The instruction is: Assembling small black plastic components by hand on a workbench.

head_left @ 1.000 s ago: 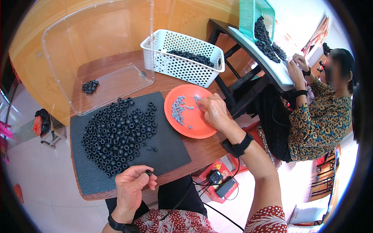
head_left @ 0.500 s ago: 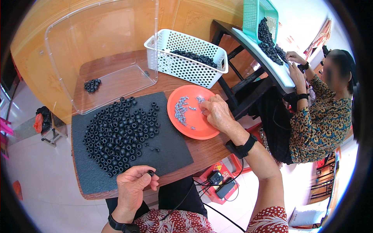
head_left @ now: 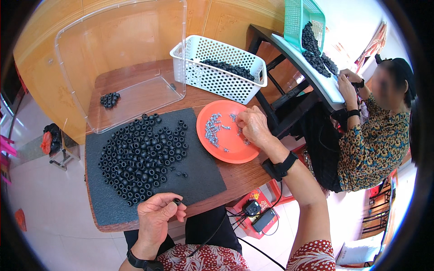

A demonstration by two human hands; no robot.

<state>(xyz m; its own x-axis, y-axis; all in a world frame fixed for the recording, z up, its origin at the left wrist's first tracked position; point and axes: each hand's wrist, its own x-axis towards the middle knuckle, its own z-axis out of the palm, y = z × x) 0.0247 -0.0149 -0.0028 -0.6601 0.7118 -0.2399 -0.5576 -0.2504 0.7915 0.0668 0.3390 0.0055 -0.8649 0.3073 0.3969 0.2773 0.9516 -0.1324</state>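
Observation:
Between thumb and fingers, my left hand (head_left: 156,214) pinches a small black ring-shaped part (head_left: 176,201) at the near edge of the dark mat (head_left: 203,180). My right hand (head_left: 254,126) is over the right side of an orange plate (head_left: 230,156), its fingertips drawn together among small silvery metal pieces (head_left: 212,128). Whether a piece is between those fingertips is too small to make out. A broad heap of black ring-shaped parts (head_left: 140,158) covers much of the mat, left of the plate.
A clear plastic box (head_left: 129,124) stands on its side behind the mat, with a few black parts (head_left: 109,100) within. Beside it is a white perforated basket (head_left: 217,86) of black parts. A co-worker (head_left: 375,131) sits at a side table with a green basket (head_left: 294,27). Cables hang below.
My right hand has shifted slightly at the plate, uncovering more silvery pieces on its right side. My left hand keeps its pinch. The co-worker's hands have moved closer together.

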